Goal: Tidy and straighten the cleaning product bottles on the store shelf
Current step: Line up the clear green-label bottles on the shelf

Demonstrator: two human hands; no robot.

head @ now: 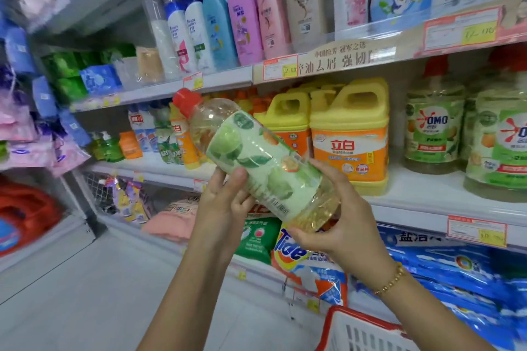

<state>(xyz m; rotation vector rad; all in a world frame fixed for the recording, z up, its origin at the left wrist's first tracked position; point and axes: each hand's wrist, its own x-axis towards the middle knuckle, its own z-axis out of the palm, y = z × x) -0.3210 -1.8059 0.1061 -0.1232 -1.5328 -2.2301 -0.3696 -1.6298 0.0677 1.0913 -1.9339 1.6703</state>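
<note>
At nine o'clock the hanging packets (42, 134) are blurred past reading, and the pale floor (85, 279) lies open below them toward seven o'clock. In front of the middle shelf (427, 196), clear of its front edge, the clear bottle (256, 162) of yellow liquid is held tilted, its red cap (186, 100) pointing to eleven o'clock and its base to five. The left hand (225, 202) wraps the label from underneath, thumb up the near side; its fingers are hidden behind the bottle. The right hand (339, 225) cups the base, thumb below and fingertips over the top side, so both hands are closed on it. Behind, at two o'clock, the yellow jugs (349, 134) stand upright on the shelf, with bare shelf board just right of them before the green-labelled bottles (433, 128), whose far ones are cut off at three o'clock. At five o'clock a red-rimmed basket (359, 328) is cropped by the frame.
</note>
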